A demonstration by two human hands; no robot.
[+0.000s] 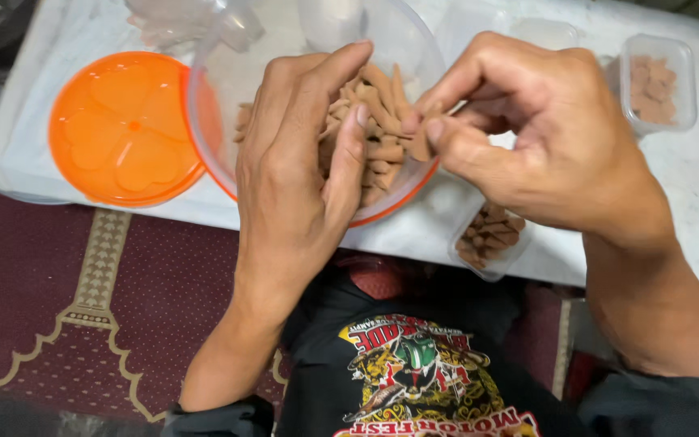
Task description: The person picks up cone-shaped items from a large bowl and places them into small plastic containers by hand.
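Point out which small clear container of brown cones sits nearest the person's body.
The small clear container at the table's near edge, under the right hand; the other container sits farther back right.

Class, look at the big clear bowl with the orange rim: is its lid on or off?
Off. The orange lid lies flat on the table beside the bowl, whose open top shows brown cones.

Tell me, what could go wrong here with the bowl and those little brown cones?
The clear bowl sits close to the table edge, so a push from the left hand might tip it off. The right hand pinches a brown cone by its fingertips only; it could slip or crumble. The small tub also sits at the edge and might get knocked.
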